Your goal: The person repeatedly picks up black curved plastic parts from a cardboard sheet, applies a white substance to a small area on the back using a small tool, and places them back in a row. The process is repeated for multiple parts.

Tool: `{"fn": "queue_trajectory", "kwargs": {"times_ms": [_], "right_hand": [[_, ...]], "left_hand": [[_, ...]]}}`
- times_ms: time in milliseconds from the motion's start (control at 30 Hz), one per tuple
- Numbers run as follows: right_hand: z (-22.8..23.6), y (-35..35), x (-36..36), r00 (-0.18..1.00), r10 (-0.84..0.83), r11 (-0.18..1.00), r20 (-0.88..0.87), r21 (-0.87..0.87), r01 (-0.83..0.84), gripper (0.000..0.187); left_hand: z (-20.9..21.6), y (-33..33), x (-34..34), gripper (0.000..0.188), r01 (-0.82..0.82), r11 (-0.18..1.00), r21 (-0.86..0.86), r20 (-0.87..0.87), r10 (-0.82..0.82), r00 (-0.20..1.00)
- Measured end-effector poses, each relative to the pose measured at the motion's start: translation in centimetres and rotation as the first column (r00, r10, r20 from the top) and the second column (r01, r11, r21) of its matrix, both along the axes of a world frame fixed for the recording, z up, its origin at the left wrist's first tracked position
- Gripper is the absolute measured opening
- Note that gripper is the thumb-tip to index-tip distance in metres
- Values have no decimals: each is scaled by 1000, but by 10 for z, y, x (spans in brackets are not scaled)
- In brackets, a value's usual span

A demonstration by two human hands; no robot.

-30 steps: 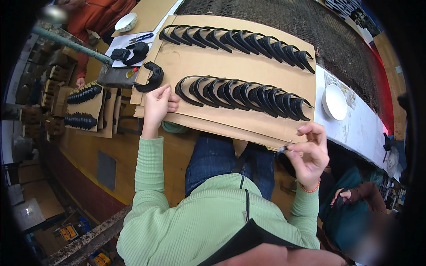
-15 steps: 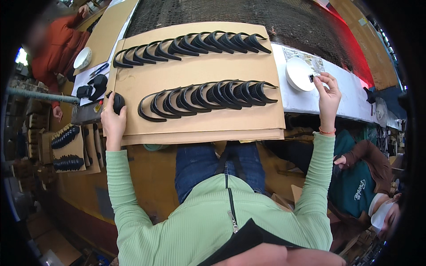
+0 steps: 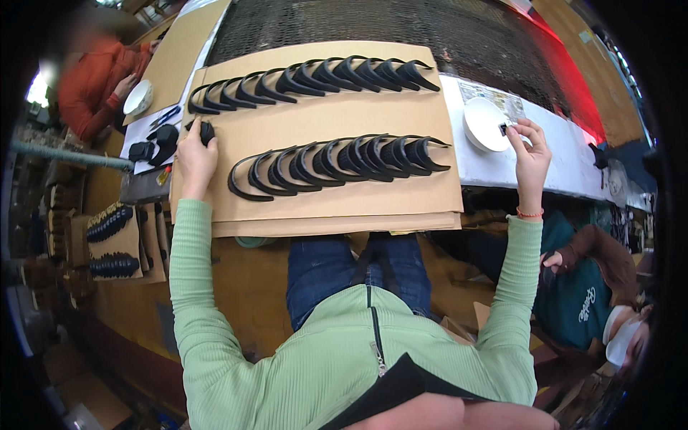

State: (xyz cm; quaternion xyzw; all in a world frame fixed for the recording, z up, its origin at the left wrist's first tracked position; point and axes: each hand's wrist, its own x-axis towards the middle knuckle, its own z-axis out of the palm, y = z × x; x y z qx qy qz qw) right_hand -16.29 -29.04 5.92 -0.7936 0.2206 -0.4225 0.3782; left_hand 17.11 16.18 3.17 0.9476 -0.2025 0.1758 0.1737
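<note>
My left hand [image 3: 196,161] grips a black curved piece [image 3: 207,133] at the left side of a cardboard sheet [image 3: 315,118]. Over the edge of a white bowl [image 3: 479,123], my right hand [image 3: 529,143] pinches a small dark piece [image 3: 503,129] between thumb and fingertips; its exact kind is too small to make out. On the cardboard, black U-shaped pieces overlap in two slanting rows: a far row [image 3: 312,80] and a near row [image 3: 337,166]. The left hand is just below the left end of the far row.
A dark mesh belt [image 3: 344,25] runs behind the cardboard. At left are another bowl [image 3: 137,98], blue-handled snippers [image 3: 166,116] and black parts [image 3: 165,143] on white paper. One co-worker in orange [image 3: 97,89] sits far left; another in green and brown [image 3: 580,294] is at right.
My left hand has moved forward and slightly right with the black curved piece. The right hand stays almost still at the bowl. The orange-clad co-worker's hand has come closer to the left bowl.
</note>
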Motion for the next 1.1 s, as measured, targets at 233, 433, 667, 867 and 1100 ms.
{"fn": "queue_trajectory", "kwargs": {"times_ms": [233,433,667,867,1100], "right_hand": [[-4,-41,-1,961,-169,964,-220,-239,115,14],[-24,-46,18,792,-324,880,-517,-472,52,7],[-35,-48,38,700,-377,850,-606,-526,1,3],[-34,-49,38,717,-403,818,-569,-575,3,2],[-22,-50,31,942,-312,941,-125,-174,289,11]], "left_hand": [[-10,14,23,50,-12,985,-172,-148,-14,989],[-1,21,35,42,-119,991,-52,-208,106,972],[25,30,23,41,-95,933,-347,-54,81,995],[66,42,-29,36,63,625,-778,-61,-175,983],[83,21,-116,43,-111,102,-989,-151,-710,688]]}}
